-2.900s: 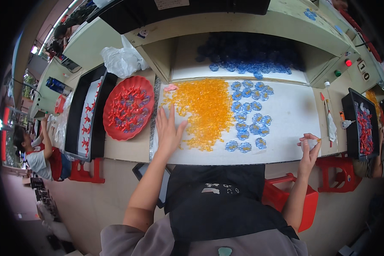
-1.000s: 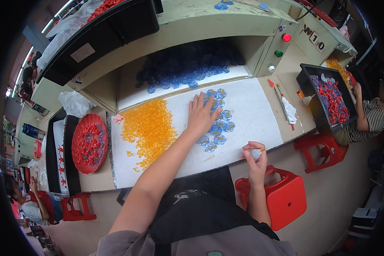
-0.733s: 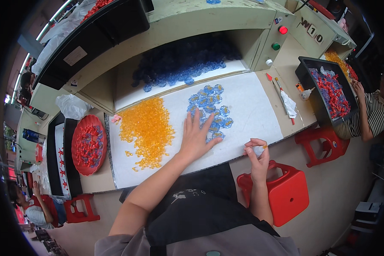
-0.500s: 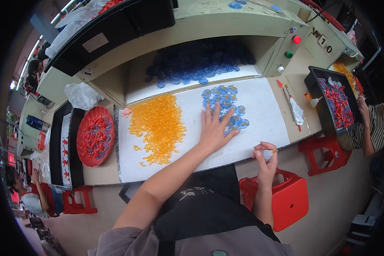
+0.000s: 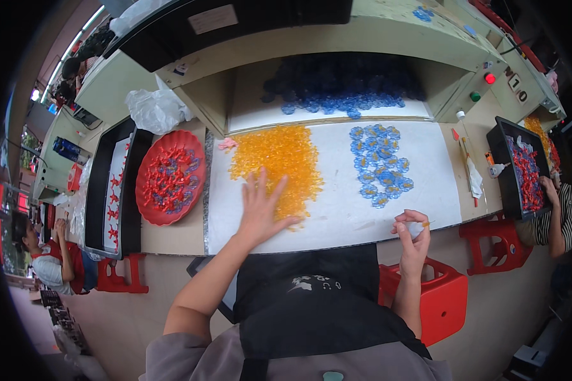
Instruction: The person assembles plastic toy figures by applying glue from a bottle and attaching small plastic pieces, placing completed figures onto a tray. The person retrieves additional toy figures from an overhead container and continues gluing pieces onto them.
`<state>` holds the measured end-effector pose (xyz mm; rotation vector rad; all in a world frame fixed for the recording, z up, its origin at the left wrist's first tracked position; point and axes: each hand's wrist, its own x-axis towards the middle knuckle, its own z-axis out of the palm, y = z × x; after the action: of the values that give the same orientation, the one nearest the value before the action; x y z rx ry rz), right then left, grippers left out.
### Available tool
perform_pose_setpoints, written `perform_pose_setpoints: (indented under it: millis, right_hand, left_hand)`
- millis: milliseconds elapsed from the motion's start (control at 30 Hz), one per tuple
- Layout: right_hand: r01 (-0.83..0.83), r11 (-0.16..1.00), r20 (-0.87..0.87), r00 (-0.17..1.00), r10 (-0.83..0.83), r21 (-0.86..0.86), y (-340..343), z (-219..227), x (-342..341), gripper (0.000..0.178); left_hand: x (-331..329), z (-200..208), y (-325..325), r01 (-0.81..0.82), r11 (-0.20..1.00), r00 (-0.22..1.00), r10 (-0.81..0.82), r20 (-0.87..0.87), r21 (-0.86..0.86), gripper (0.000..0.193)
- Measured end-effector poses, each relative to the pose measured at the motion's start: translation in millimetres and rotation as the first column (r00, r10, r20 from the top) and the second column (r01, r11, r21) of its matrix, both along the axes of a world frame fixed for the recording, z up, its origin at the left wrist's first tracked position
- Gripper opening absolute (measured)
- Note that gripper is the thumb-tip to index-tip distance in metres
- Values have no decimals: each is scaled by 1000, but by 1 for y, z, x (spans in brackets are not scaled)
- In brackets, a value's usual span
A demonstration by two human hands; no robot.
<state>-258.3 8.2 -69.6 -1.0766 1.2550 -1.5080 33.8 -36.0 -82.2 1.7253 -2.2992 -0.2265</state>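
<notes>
My left hand lies with its fingers spread on the near part of a wide spread of small clear orange-yellow plastic pieces. It holds nothing that I can see. Closed near the front edge of the white work sheet, my right hand grips a small whitish squeeze bottle with a thin orange tip. Between the hands and farther back sits a patch of clear blue flower-like pieces, several with yellowish bits on them. A small pink piece rests at the orange spread's far left corner.
A heap of blue pieces fills the cabinet opening behind the sheet. On the left stand a red dish of red and purple pieces and a black tray. A brush lies right. Red stools and two seated people flank the bench.
My left hand has moved left from the blue pieces to the orange ones. My right hand still holds the bottle near the front edge. The view has shifted.
</notes>
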Motion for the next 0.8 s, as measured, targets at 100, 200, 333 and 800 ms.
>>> perform_pose_setpoints:
  millis: [100,200,333,800]
  right_hand:
    - [-4,1000,-22,1000,3,-19,4,6,12,24]
    - [-18,1000,-26,999,18,-22,6,7,21,24]
    - [5,1000,-78,997,-5,3,5,7,24,25]
    - [-57,998,12,998,57,-33,-6,-6,15,25]
  left_hand:
    - [-28,-12,-20,-22,996,999,19,-29,-87,78]
    - [-39,-11,-38,-69,989,997,63,-52,-130,76]
    - [-20,-2,-46,-120,972,992,108,-69,-204,73]
    - [-69,4,-33,196,959,974,-164,159,-207,52]
